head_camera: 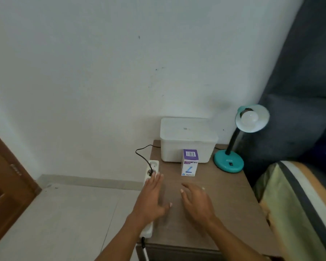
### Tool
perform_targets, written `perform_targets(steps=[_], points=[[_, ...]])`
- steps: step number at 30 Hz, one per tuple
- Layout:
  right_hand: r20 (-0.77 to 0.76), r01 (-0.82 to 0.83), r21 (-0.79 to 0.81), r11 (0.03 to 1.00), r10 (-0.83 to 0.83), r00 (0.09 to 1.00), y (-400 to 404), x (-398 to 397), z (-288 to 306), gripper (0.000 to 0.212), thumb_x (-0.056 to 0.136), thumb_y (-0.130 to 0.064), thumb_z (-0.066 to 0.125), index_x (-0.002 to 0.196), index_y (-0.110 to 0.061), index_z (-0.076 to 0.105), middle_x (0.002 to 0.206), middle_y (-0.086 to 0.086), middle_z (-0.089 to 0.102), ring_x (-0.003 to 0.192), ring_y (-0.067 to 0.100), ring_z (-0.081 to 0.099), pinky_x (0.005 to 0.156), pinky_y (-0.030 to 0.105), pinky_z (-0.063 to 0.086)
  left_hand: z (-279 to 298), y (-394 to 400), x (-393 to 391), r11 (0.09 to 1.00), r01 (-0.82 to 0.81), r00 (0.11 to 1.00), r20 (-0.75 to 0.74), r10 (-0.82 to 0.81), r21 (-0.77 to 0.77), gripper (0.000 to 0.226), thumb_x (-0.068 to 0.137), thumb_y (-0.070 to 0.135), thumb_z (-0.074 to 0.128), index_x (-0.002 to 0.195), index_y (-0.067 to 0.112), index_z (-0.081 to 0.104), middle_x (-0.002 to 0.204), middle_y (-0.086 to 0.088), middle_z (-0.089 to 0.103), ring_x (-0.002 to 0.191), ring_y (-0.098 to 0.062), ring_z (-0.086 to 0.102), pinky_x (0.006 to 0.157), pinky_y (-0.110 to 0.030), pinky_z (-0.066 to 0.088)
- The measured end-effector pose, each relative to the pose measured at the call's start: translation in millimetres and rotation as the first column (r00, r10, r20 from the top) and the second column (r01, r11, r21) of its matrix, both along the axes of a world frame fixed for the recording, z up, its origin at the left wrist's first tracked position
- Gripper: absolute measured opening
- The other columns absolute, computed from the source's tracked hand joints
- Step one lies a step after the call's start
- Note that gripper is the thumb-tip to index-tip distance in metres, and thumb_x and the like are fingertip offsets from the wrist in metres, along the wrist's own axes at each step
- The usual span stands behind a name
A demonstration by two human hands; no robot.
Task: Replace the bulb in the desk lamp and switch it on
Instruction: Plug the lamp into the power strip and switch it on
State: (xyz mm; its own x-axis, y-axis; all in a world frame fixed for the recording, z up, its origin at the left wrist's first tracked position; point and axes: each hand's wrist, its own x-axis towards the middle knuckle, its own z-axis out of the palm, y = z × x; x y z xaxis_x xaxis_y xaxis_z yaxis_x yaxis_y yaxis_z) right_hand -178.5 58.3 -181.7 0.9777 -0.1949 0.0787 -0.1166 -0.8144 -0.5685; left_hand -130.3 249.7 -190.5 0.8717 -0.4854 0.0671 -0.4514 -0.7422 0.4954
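Observation:
A teal desk lamp (229, 162) stands at the back right of the wooden bedside table (233, 204). Its shade faces me, with a white bulb (249, 117) screwed in and unlit. A small purple-and-white bulb box (189, 164) stands upright in the middle of the table. My left hand (151, 198) hovers flat, fingers apart, over the white power strip (151, 170) on the table's left edge. My right hand (196, 200) hovers open over the table's middle, below the box. Neither hand holds anything.
A white lidded plastic container (188, 138) sits against the wall behind the box. A black cable (141, 155) is plugged into the power strip. A bed with a striped cover (299, 204) lies right of the table, a wooden door (6, 185) at the left.

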Motion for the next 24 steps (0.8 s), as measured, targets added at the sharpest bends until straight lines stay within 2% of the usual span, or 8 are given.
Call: perform_targets(steps=[5,8,11,13,16,20,24], points=[[0.002,0.152,0.006,0.988,-0.152,0.988,-68,-41,-7,0.047,0.099,-0.043,0.049,0.145,-0.03,0.044,0.146,-0.005,0.051,0.132,0.008,0.046,0.111,0.031,0.036,5,-54,-34,0.983,0.176,0.984,0.001,-0.176,0.046,0.102,0.092,0.062,0.058,0.163,0.03,-0.009,0.164,0.018,-0.022,0.151,-0.002,-0.023,0.128,-0.033,-0.007],[-0.023,0.204,-0.003,0.979,-0.204,0.979,-109,-51,-9,0.06,0.101,-0.043,0.046,0.154,-0.023,0.03,0.16,-0.001,0.032,0.146,0.013,0.028,0.119,0.032,0.019,-1,-96,-35,0.956,0.274,0.961,-0.068,-0.269,0.1,0.118,0.082,0.074,0.062,0.162,0.032,-0.013,0.166,0.014,-0.024,0.154,-0.005,-0.021,0.127,-0.034,-0.006],[-0.037,0.188,-0.104,0.977,-0.192,0.981,-148,-52,-13,0.069,0.102,-0.047,0.038,0.159,-0.017,0.013,0.166,0.002,0.012,0.152,0.013,0.008,0.119,0.028,0.0,-4,-137,-28,0.919,0.368,0.924,-0.164,-0.345,0.143,0.14,0.066,0.089,0.066,0.159,0.033,-0.024,0.161,0.015,-0.037,0.147,-0.006,-0.031,0.122,-0.034,-0.012],[-0.044,0.172,-0.137,0.976,-0.179,0.983,-171,-46,-17,0.07,0.103,-0.048,0.034,0.159,-0.016,0.005,0.167,0.002,0.003,0.153,0.012,0.001,0.117,0.025,-0.007,-8,-160,-17,0.897,0.408,0.909,-0.166,-0.382,0.17,0.147,0.062,0.093,0.065,0.158,0.03,-0.026,0.16,0.011,-0.04,0.148,-0.008,-0.034,0.124,-0.035,-0.013],[-0.058,0.131,-0.167,0.977,-0.142,0.988,-199,-29,-26,0.072,0.104,-0.049,0.031,0.158,-0.017,-0.003,0.159,-0.01,-0.011,0.152,0.011,-0.005,0.113,0.024,-0.011,-18,-189,9,0.886,0.425,0.904,-0.136,-0.405,0.187,0.151,0.06,0.095,0.064,0.158,0.026,-0.028,0.16,0.008,-0.042,0.149,-0.009,-0.036,0.125,-0.035,-0.013],[-0.043,0.057,-0.196,0.979,-0.066,0.997,-228,2,-41,0.072,0.104,-0.046,0.033,0.159,-0.015,-0.002,0.166,0.001,-0.007,0.151,0.011,-0.009,0.117,0.023,-0.009,-27,-219,50,0.885,0.429,0.903,-0.092,-0.419,0.179,0.152,0.058,0.098,0.062,0.156,0.028,-0.032,0.157,0.011,-0.047,0.147,-0.007,-0.04,0.125,-0.037,-0.012],[0.007,0.02,-0.237,0.971,-0.019,1.0,-247,32,-51,0.071,0.103,-0.043,0.038,0.159,-0.014,0.003,0.167,0.005,0.002,0.153,0.015,-0.004,0.116,0.022,-0.01,-29,-240,83,0.891,0.439,0.898,-0.079,-0.432,0.117,0.154,0.057,0.094,0.068,0.157,0.027,-0.028,0.16,0.013,-0.043,0.151,-0.007,-0.033,0.127,-0.039,-0.006]])
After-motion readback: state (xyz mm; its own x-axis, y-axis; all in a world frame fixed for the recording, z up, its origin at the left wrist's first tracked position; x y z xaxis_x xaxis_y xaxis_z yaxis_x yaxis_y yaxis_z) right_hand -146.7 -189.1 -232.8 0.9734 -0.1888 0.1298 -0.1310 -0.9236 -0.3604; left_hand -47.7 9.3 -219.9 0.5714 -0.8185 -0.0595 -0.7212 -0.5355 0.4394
